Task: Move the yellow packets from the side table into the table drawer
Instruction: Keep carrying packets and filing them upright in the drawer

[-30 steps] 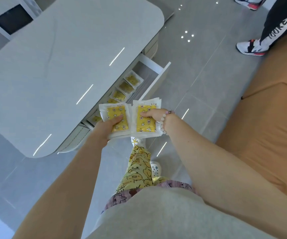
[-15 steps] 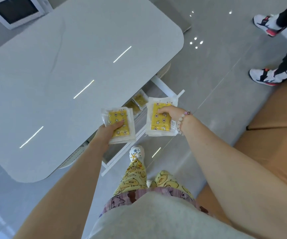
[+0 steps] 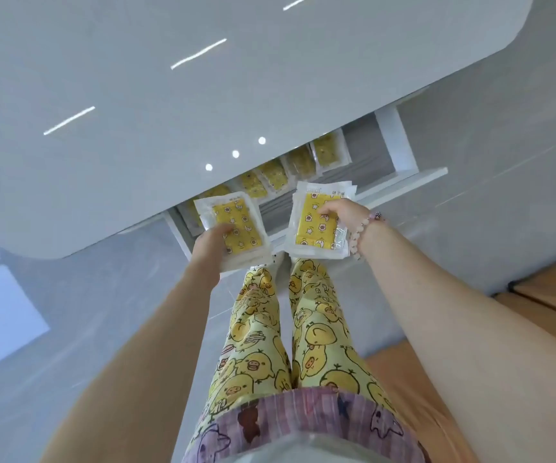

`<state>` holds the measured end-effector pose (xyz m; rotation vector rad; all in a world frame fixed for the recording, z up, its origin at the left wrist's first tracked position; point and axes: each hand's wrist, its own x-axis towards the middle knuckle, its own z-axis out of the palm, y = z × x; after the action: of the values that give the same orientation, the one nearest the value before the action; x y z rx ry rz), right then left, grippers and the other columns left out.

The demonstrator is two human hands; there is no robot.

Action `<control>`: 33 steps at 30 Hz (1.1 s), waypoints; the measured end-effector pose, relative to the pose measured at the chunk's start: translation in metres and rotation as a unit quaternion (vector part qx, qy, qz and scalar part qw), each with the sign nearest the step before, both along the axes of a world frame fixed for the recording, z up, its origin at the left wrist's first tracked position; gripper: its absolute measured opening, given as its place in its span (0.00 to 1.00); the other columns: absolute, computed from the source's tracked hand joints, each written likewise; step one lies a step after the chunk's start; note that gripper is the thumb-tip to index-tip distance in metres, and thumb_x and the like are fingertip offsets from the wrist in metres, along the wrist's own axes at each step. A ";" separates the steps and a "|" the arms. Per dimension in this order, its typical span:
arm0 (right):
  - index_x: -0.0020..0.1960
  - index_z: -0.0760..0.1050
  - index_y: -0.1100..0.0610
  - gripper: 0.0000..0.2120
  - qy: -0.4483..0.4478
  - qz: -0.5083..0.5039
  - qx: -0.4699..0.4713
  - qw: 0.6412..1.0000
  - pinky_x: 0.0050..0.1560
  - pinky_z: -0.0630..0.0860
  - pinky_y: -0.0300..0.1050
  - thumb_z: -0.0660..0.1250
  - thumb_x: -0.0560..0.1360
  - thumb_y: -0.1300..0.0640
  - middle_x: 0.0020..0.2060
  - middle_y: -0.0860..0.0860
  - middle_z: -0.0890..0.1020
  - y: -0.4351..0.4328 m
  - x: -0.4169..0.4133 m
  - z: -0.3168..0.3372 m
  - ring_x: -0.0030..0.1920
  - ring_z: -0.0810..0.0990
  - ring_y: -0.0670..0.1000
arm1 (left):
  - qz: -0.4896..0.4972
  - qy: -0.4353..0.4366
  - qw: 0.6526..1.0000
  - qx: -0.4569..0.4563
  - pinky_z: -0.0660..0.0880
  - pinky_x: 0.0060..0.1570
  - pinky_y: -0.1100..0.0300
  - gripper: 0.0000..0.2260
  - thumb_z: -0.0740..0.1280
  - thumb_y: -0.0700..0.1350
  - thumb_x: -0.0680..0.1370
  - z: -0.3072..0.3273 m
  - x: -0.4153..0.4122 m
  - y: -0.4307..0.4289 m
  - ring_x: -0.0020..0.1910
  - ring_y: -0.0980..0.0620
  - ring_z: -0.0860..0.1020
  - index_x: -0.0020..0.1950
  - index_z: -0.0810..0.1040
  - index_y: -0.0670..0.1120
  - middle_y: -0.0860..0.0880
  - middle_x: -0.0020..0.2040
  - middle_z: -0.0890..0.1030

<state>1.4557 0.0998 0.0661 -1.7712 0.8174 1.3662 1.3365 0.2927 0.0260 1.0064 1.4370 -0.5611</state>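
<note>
Here, beneath the front edge of the glossy white table top [image 3: 136,95], the white drawer [image 3: 400,145] stands pulled out, and both hands hover over it with a load each. Toward the drawer's left end the left hand [image 3: 209,243] grips a stack of clear-wrapped yellow packets [image 3: 240,225] printed with stars. Its thumb lies across the top near the stack's near corner, and the fingers, hidden beneath, presumably support it from below. Most of the stack therefore juts forward beyond the grip, over the drawer's front edge. Along the drawer's back edge, half under the table top, a row of yellow packets [image 3: 271,177] already lies overlapped, running from the left end toward the right. The strip along the front edge looks bare, which is likely why the loads are held there. Just right of the middle the right hand [image 3: 340,210], with a pale bead bracelet [image 3: 360,233] on its wrist, clasps a second stack [image 3: 313,232] from its right side. Its fingers curl over the top face and the thumb is out of sight, so this stack sits left of and below the palm, held flat and apart from the first. Carrying them flat probably keeps the slippery wrappers from sliding off one another. As far as can be judged, neither stack touches the drawer yet.
</note>
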 end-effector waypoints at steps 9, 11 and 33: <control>0.68 0.68 0.65 0.22 0.013 0.187 -0.048 0.981 0.34 0.66 0.37 0.65 0.76 0.59 0.65 0.60 0.73 0.045 0.017 -0.142 0.48 0.69 0.51 | 0.002 0.044 0.998 0.041 0.78 0.52 0.50 0.14 0.70 0.50 0.74 -0.119 -0.008 0.034 0.47 0.48 0.81 0.56 0.77 0.45 0.48 0.49 0.82; 0.67 0.68 0.65 0.21 0.017 0.208 -0.052 0.977 0.27 0.68 0.35 0.65 0.76 0.59 0.58 0.58 0.77 0.056 0.016 -0.169 0.43 0.72 0.51 | 0.008 0.048 0.996 0.070 0.77 0.48 0.54 0.16 0.71 0.49 0.74 -0.143 -0.011 0.044 0.46 0.49 0.80 0.57 0.75 0.44 0.47 0.51 0.81; 0.51 0.80 0.59 0.12 -0.105 0.381 -0.042 0.917 0.52 0.78 0.42 0.69 0.73 0.52 0.51 0.53 0.83 0.118 -0.039 -0.287 0.50 0.81 0.53 | -0.181 0.142 0.913 0.338 0.67 0.39 0.56 0.16 0.71 0.43 0.72 -0.226 -0.042 0.039 0.49 0.40 0.76 0.56 0.72 0.39 0.42 0.52 0.77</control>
<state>1.4170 0.2180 -0.2208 -2.3865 0.0360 1.5707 1.2948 0.3316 -0.2003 1.8278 1.7646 -0.4913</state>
